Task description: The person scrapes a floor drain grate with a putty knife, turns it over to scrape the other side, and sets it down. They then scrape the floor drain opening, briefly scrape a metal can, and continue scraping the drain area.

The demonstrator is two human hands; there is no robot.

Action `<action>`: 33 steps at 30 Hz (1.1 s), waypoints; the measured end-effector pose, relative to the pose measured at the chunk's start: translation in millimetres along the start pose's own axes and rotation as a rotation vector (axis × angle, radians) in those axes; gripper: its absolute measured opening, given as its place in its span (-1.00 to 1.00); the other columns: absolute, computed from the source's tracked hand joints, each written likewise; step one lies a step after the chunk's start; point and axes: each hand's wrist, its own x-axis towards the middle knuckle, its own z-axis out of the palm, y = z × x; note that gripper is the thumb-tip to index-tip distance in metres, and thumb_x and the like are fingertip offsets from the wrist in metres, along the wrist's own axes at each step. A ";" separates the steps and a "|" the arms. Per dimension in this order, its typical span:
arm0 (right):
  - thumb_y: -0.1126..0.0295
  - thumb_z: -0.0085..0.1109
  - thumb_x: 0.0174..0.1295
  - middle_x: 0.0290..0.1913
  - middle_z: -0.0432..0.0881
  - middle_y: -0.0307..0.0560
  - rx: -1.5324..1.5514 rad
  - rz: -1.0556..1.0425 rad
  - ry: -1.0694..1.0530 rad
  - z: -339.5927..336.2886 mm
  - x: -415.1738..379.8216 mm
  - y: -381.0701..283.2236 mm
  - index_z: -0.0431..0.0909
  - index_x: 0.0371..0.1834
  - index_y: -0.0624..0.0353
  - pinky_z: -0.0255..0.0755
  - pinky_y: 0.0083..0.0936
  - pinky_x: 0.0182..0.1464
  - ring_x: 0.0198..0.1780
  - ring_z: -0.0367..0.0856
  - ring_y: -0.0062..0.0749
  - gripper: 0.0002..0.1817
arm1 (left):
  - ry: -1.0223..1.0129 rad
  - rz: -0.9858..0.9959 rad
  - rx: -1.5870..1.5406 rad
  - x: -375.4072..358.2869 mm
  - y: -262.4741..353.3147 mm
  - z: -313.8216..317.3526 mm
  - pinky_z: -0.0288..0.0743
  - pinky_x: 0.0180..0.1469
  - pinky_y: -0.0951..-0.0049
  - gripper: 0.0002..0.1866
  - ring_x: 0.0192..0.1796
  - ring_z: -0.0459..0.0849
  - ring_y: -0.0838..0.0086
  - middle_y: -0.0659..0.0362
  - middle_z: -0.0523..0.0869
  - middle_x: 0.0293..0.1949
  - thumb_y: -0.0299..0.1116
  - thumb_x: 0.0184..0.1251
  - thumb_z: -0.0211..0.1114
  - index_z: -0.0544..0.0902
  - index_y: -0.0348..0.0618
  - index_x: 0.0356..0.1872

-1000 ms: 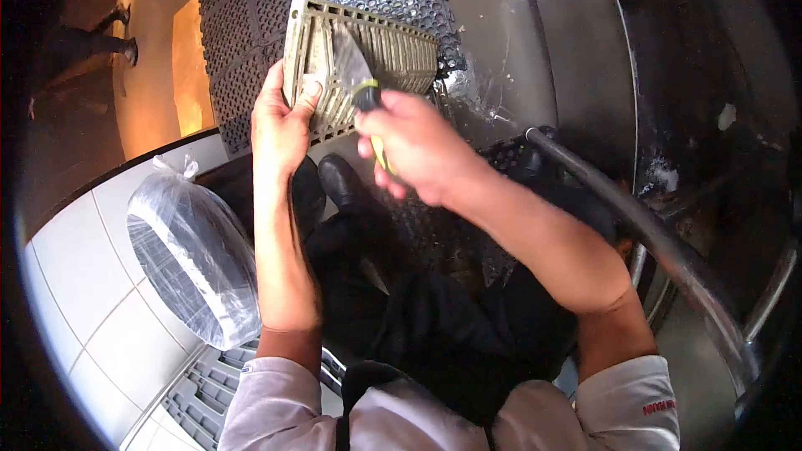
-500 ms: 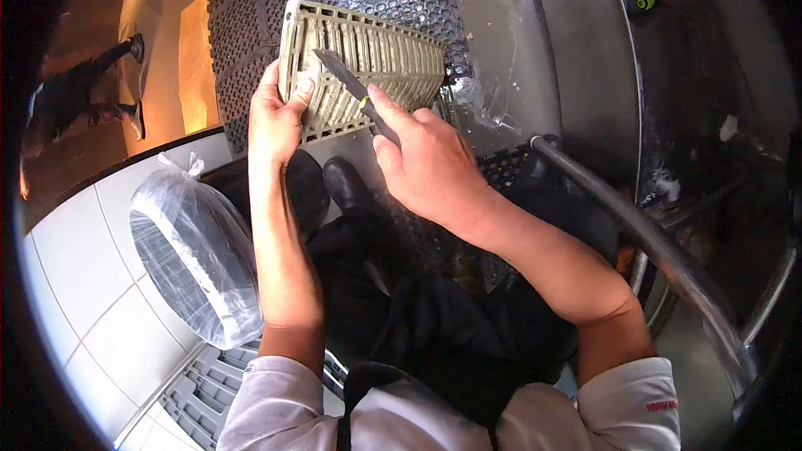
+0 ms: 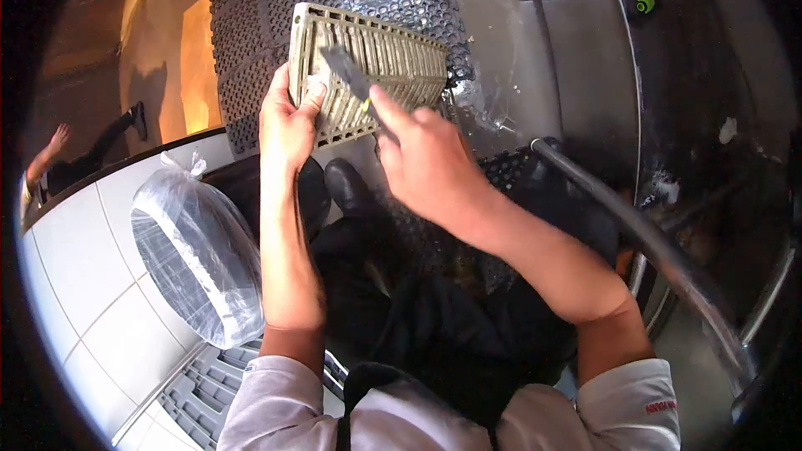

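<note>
A grimy, off-white slatted grille [image 3: 388, 54] is held up at a tilt in front of me, over the dark mat. My left hand [image 3: 288, 125] grips its left edge, thumb on the ribbed face and fingers behind. In my right hand [image 3: 434, 167] is a knife [image 3: 345, 69] with a dark blade and a yellow mark near the handle. My index finger stretches along the knife's handle. The blade, smeared by motion, overlaps the slats near the left side of the grille.
Perforated rubber matting [image 3: 276, 0] covers the floor ahead. A metal rail [image 3: 635, 200] runs along my right. At left, a clear plastic bag [image 3: 196, 250] stands beside grey slatted plastic [image 3: 205, 397]. Another person's hand [image 3: 58, 139] shows at far left.
The grille and my left hand have shifted slightly right. The knife blade has gone from sharp to blurred over the slats. At far left, the other person's hand has come into view.
</note>
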 end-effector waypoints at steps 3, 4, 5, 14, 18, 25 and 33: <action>0.41 0.15 0.28 -0.33 0.58 0.37 0.068 -0.014 0.052 5.1 16.2 6.6 0.42 0.40 0.22 0.52 -0.01 -0.13 -0.26 0.63 0.24 -0.43 | -0.004 0.016 -0.020 -1.9 0.6 0.7 0.50 0.16 0.45 -0.57 0.05 0.67 0.50 0.11 0.74 0.06 -0.48 0.40 0.32 0.52 -0.23 0.27; 0.40 0.14 0.29 -0.33 0.58 0.38 0.087 -0.014 0.079 5.0 22.5 10.3 0.41 0.40 0.24 0.53 0.00 -0.15 -0.27 0.63 0.24 -0.43 | -0.004 0.011 -0.030 -3.3 1.7 3.2 0.50 0.16 0.45 -0.57 0.05 0.67 0.50 0.11 0.74 0.06 -0.49 0.40 0.32 0.52 -0.23 0.27; 0.37 0.16 0.29 -0.31 0.60 0.37 0.120 -0.026 0.138 4.2 29.3 15.0 0.40 0.42 0.22 0.52 -0.02 -0.09 -0.23 0.63 0.26 -0.41 | -0.003 0.010 -0.043 -4.1 3.4 6.1 0.50 0.17 0.45 -0.57 0.05 0.68 0.50 0.11 0.74 0.06 -0.49 0.40 0.32 0.52 -0.23 0.27; 0.35 0.12 0.32 -0.17 0.58 0.31 0.099 -0.047 0.173 -15.0 21.7 15.2 0.37 0.44 0.20 0.48 -0.03 0.01 -0.13 0.60 0.24 -0.42 | -0.052 -0.006 -0.069 4.4 5.8 -2.1 0.48 0.18 0.48 -0.61 0.07 0.64 0.56 0.14 0.72 0.08 -0.51 0.43 0.29 0.52 -0.27 0.25; 0.38 0.10 0.33 -0.21 0.55 0.27 0.133 -0.118 0.134 0.2 14.7 14.0 0.34 0.44 0.24 0.49 -0.05 -0.08 -0.20 0.59 0.20 -0.41 | -0.064 -0.004 -0.141 3.5 7.2 -1.1 0.49 0.16 0.48 -0.62 0.05 0.64 0.56 0.14 0.72 0.06 -0.51 0.44 0.28 0.52 -0.26 0.24; 0.41 0.12 0.31 -0.25 0.56 0.23 0.093 -0.098 0.084 12.3 7.1 13.0 0.38 0.43 0.21 0.50 -0.09 -0.07 -0.19 0.61 0.15 -0.42 | -0.062 -0.036 -0.089 3.4 9.3 -3.0 0.49 0.16 0.49 -0.61 0.04 0.66 0.55 0.14 0.73 0.05 -0.53 0.43 0.28 0.52 -0.25 0.25; 0.41 0.16 0.25 -0.18 0.57 0.13 -0.163 -0.163 0.122 -24.3 4.8 -2.5 0.52 0.32 0.13 0.55 -0.08 -0.10 -0.18 0.66 0.11 -0.49 | -0.049 -0.013 -0.002 2.2 10.4 1.2 0.46 0.21 0.45 -0.60 0.09 0.62 0.53 0.14 0.71 0.08 -0.48 0.45 0.28 0.50 -0.23 0.28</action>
